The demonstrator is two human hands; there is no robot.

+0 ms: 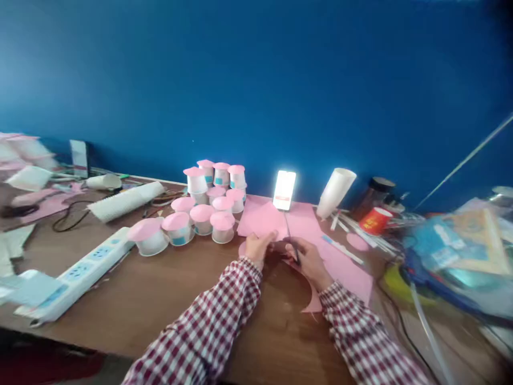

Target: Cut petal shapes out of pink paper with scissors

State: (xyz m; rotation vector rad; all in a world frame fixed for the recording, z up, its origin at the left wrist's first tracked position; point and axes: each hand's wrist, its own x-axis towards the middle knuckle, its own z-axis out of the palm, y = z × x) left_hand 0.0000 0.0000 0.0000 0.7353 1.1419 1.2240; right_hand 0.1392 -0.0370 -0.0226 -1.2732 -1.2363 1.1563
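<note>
Head view: handles hidden in our gripping right hand (308, 262).
We see dark scissors (292, 241) pointing away; left hand (259, 247) pinches pink paper sheet (260, 219).

Roughly twelve pink-topped cups (201, 219) at eleven o'clock on the counter (168, 299). One phone (284, 190), one power strip (80, 270), one scissors (292, 241), one cut sheet (315, 306). One left hand (258, 247), one right hand (310, 262).

Place: a craft workbench, more a makeshift workshop than an office.
Surface: a brown wooden table (180, 289) set against a plain blue wall (256, 80).
Materials: pink paper sheets (304, 222), cut scraps, scissors (289, 230).
Made pieces: white cups (202, 216) with pink tops, stacked in a cluster.
Gear: power strip (86, 267), loose cables (66, 219), a lit phone (284, 190) propped upright.
Clutter: blurred heaps at both table ends.
</note>
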